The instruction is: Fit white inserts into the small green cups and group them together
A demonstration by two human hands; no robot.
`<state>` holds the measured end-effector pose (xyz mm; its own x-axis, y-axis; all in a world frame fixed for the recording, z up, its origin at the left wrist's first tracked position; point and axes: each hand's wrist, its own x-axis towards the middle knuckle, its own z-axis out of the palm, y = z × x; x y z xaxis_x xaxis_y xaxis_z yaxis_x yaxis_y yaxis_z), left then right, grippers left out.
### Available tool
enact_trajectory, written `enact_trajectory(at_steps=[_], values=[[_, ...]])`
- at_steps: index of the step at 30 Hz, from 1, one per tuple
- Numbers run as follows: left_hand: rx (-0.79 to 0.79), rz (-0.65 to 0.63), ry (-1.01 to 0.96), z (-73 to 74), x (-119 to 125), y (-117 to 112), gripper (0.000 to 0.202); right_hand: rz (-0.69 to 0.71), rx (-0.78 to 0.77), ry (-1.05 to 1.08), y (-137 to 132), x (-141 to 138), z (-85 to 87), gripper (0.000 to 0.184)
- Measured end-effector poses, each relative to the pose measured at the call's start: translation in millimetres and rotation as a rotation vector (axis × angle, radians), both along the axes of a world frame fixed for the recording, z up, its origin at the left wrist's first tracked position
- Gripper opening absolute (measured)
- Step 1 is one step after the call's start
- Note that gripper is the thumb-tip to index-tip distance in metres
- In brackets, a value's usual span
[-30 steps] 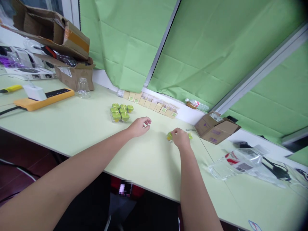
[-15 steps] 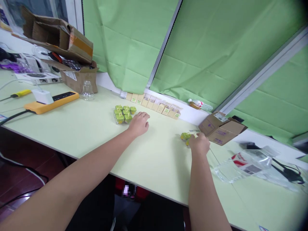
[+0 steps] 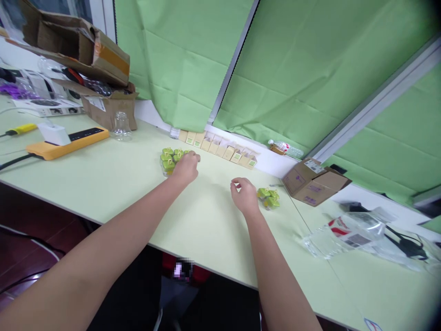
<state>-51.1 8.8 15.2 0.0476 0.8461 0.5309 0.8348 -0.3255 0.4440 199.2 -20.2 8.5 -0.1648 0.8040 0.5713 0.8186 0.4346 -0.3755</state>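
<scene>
My left hand (image 3: 186, 167) reaches over a cluster of several small green-capped items (image 3: 169, 158) on the pale green table (image 3: 113, 179); its fingers curl down onto the cluster's right side, and what they grip is hidden. Hovering above the tabletop, my right hand (image 3: 244, 195) has loosely curled, spread fingers and holds nothing. Just to its right lies a small pile of the same green items (image 3: 269, 197), apart from the hand.
A row of small tan boxes (image 3: 220, 148) lines the back edge under the green blinds. An orange power strip (image 3: 65, 140), a glass jar (image 3: 121, 126) and cardboard boxes (image 3: 79, 50) sit at left. A brown carton (image 3: 312, 183) and clear plastic bags (image 3: 347, 230) lie at right.
My left hand has moved left onto the green cluster. My right hand let go of the green items at the right and drew back to the left, now with nothing in it.
</scene>
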Motion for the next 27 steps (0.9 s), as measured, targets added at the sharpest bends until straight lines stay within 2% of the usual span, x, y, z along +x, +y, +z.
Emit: enact_trajectory(at_steps=[4,6,9,13,16,18,21,27], values=[[0.047,-0.459,-0.158,-5.7,33,-13,0.035,0.124,-0.189,0.145,-4,-12,0.3,0.024],[0.04,-0.591,-0.214,-10.8,48,-18,0.036,0.223,-0.328,0.259,-4,-18,-0.8,0.03],[0.02,-0.602,-0.301,-17.6,59,-21,0.038,0.323,-0.46,0.377,-2,-21,-3.5,0.029],[-0.115,-0.518,-0.416,-19.9,54,-20,0.036,0.358,-0.489,0.438,2,-17,-7.5,0.021],[-0.286,-0.572,-0.471,-19.7,50,-20,0.041,0.37,-0.467,0.459,4,-13,-10.2,0.022],[-0.342,-0.618,-0.501,-21.0,49,-22,0.051,0.378,-0.462,0.478,5,-12,-11.6,0.021],[-0.337,-0.664,-0.529,-24.2,50,-22,0.061,0.379,-0.487,0.515,6,-12,-12.9,0.022],[-0.334,-0.71,-0.393,-23.0,49,-24,0.052,0.342,-0.489,0.515,7,-12,-12.2,0.028]])
